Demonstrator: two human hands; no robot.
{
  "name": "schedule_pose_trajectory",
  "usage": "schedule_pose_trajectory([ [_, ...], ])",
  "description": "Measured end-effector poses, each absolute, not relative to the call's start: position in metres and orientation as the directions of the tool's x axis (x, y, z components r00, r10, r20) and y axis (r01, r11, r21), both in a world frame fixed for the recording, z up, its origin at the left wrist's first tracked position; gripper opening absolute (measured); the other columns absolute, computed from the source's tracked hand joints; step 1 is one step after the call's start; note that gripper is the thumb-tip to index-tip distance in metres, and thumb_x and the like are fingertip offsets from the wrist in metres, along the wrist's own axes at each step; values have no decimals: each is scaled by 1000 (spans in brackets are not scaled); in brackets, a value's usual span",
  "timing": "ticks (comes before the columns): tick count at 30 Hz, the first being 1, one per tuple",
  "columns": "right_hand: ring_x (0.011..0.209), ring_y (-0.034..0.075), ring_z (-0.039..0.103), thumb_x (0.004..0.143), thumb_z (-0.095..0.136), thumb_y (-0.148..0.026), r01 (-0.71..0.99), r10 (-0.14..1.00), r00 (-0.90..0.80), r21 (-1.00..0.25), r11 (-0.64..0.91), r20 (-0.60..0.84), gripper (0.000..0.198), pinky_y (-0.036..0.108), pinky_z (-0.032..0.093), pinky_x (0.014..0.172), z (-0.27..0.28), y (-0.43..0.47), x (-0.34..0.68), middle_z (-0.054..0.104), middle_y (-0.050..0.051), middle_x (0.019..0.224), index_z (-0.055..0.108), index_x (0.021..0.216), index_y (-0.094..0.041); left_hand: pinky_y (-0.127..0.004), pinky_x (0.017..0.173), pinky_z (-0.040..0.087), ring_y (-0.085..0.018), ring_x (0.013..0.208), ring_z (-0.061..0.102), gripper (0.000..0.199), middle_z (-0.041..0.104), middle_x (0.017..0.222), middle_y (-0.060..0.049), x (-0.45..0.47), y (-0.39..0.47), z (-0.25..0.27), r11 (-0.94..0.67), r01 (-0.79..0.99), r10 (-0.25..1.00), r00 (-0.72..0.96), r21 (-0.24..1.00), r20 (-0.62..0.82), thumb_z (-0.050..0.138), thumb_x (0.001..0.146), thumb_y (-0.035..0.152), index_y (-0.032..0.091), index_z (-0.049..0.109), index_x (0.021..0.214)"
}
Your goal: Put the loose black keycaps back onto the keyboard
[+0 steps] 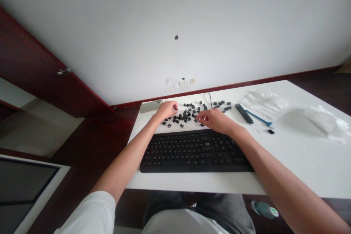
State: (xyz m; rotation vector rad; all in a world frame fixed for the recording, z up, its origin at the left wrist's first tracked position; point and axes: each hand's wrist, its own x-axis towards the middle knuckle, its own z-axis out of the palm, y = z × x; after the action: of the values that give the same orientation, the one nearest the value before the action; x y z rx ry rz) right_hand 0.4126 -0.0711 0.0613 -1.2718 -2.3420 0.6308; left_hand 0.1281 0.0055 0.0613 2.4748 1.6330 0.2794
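My left hand (166, 110) is over the left side of a pile of loose black keycaps (185, 117), its thumb and finger pinching a small dark keycap (176, 109). On the right side of the pile, my right hand (216, 120) reaches down with curved fingers slightly apart, their tips close to some keycaps. Below both hands lies a black keyboard (175, 151), its right end partly hidden by my right forearm. Pale marks show at several key positions.
A phone (149, 107) lies at the white table's (296, 161) back left. To the right are a black bar-shaped object (244, 113), a blue pry tool (260, 118), a single keycap (271, 131) and crumpled white plastic bags (327, 122). A cable (210, 99) runs behind. A bottle (264, 209) is below.
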Motion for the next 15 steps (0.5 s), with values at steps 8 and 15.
schedule_pose_trajectory([
  [8, 87, 22, 74, 95, 61, -25, 676, 851, -512, -558, 481, 113, 21, 32, 52, 82, 63, -72, 410, 82, 4, 94, 82, 103, -24, -29, 74, 46, -18, 79, 67, 11, 77, 91, -1, 123, 4, 54, -362, 865, 931, 356, 348, 82, 82, 82, 30, 23, 75, 87],
  [15, 86, 21, 74, 95, 62, -26, 671, 848, -518, -562, 484, 113, 21, 31, 51, 80, 61, -72, 410, 81, 3, 92, 81, 103, -24, -29, 73, 47, -19, 78, 70, 13, 79, 86, -1, 123, -7, 59, -342, 871, 938, 339, 352, 74, 85, 81, 36, 24, 79, 82],
])
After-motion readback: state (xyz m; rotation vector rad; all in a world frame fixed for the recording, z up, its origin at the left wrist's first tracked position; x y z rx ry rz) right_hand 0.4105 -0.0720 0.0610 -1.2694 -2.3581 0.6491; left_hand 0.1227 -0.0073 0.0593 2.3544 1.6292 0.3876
